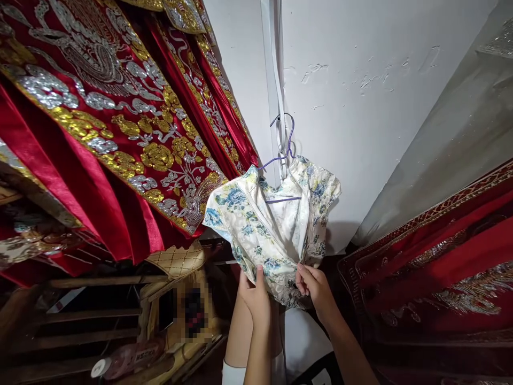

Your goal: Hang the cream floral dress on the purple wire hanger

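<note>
A short-sleeved white blouse (256, 235) with blue and yellow flowers hangs on a purple hanger (289, 143) in front of me. The hanger's hook is caught on a pale strap (276, 80) running down the wall. My left hand (256, 299) grips the blouse's lower left side, thumb in front and fingers partly hidden behind the cloth. Higher on the right, my right hand (312, 283) pinches the zipper area at the bottom of the V-shaped opening; the small part between the fingertips is hidden.
Red cloth with gold and silver sequins (156, 155) hangs at the left. Another red embroidered cloth (441, 289) covers the right side. At the lower left, a pink bottle (132, 355) lies by a wooden bamboo-like frame (92, 337). A white wall (360, 107) stands behind.
</note>
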`<state>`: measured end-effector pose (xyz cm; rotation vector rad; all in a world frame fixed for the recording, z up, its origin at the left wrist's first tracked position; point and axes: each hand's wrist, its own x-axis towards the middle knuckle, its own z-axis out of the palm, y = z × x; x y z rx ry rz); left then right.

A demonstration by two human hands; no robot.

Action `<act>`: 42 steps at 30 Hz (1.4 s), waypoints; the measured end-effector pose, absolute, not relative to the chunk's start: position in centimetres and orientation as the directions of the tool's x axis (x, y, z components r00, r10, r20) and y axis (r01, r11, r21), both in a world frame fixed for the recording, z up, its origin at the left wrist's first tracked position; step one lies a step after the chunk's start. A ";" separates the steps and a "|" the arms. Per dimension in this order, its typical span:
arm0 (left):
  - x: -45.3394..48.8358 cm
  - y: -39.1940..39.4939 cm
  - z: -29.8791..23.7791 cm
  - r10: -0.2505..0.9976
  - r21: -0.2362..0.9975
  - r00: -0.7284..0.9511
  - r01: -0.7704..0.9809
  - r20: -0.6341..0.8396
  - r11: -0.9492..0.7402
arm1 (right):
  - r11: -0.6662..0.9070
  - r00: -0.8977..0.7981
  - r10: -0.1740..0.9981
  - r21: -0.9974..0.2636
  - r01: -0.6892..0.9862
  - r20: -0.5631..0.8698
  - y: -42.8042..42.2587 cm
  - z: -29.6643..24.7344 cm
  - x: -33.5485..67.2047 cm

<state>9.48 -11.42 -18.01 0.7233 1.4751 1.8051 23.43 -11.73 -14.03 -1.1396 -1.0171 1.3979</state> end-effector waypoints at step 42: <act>12.5 -12.2 -17.3 0.938 0.922 -0.053 0.209 0.343 -0.325 | -0.238 -0.162 0.962 -0.965 -0.107 -0.219 -12.5 -12.9 22.8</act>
